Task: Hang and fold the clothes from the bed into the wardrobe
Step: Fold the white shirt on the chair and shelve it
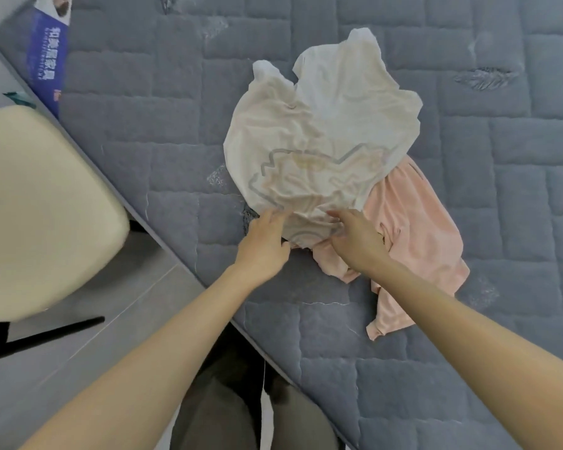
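A crumpled white T-shirt [322, 134] with a faint grey printed outline lies on the grey quilted mattress [468, 352]. It partly covers a pink garment [413, 241] that spreads out to its lower right. My left hand [264, 245] touches the shirt's near hem with its fingers loosely extended. My right hand [355, 238] rests at the same hem a little to the right, where the white fabric overlaps the pink one; its fingertips are on the cloth. Whether either hand pinches the fabric is unclear.
A cream chair [39, 206] with a black base stands on the grey floor to the left of the bed. A blue label [48, 56] wraps the mattress edge at the upper left. My legs stand against the mattress corner at the bottom.
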Tool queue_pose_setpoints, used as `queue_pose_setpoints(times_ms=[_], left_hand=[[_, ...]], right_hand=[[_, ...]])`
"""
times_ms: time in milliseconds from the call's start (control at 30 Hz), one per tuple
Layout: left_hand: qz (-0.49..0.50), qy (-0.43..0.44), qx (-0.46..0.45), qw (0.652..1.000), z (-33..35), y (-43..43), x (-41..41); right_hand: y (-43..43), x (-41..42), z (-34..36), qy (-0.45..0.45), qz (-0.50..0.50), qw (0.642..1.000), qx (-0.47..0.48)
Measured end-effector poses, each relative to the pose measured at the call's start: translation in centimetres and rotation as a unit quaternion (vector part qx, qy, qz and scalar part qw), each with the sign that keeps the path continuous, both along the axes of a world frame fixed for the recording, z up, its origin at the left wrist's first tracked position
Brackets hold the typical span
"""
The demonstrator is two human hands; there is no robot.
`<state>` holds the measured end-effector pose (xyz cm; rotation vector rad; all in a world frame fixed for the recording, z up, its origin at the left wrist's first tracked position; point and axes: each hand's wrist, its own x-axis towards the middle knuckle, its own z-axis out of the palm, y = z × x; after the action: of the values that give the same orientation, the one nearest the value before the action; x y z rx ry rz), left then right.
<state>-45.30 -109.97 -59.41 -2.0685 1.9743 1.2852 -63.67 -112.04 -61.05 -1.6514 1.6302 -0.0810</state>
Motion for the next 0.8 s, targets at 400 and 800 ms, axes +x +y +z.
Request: queue_pose_setpoints(times_ms=[400, 800], left_hand=[[0.053, 0.036, -0.164, 0.984, -3.8, -3.6, 0.1], [0.014, -0.040, 0.148, 0.988, -2.0, 4.0, 7.9]], right_hand=[[-2.1, 0.7, -1.6, -0.079, -0.038, 0.985, -0.146], [2.8, 6.7, 2.5, -0.053, 0.117, 0.957, 0.259]])
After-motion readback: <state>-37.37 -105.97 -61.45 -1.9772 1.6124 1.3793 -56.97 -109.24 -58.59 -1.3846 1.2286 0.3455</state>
